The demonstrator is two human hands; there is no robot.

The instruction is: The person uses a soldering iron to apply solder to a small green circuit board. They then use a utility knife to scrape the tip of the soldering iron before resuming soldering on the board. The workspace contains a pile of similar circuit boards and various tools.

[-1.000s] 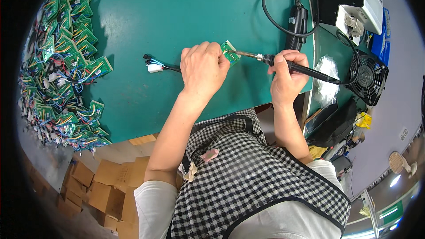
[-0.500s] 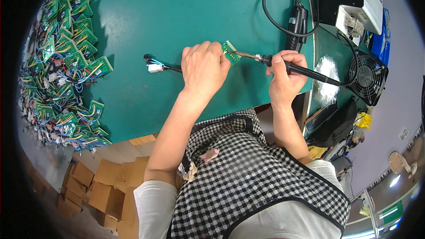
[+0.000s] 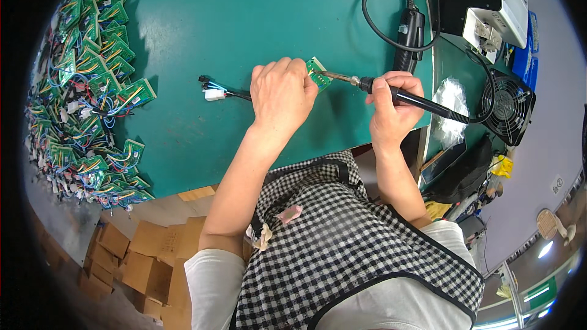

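My left hand [image 3: 281, 93] is closed on a small green circuit board [image 3: 320, 77], whose right part sticks out past the thumb. From under that hand a bundle of wires with a white connector [image 3: 214, 95] and dark plugs runs out to the left. My right hand [image 3: 394, 107] grips a soldering iron [image 3: 422, 102] by its black handle like a pen. The iron's metal tip rests at the board's face; whether it touches cannot be made out. The left fingertips are hidden.
Many wired green boards [image 3: 98, 79] are heaped along the left of the green table [image 3: 244, 12]. A black corded tool [image 3: 409, 36] lies at the back right. Further right are a black-and-white box [image 3: 489, 0], a fan [image 3: 507, 104] and a clear plastic bag [image 3: 450, 113]. Cardboard boxes [image 3: 147, 263] stand below left.
My right hand and the soldering iron have shifted very slightly to the left, with the tip still at the board. My left hand keeps its place.
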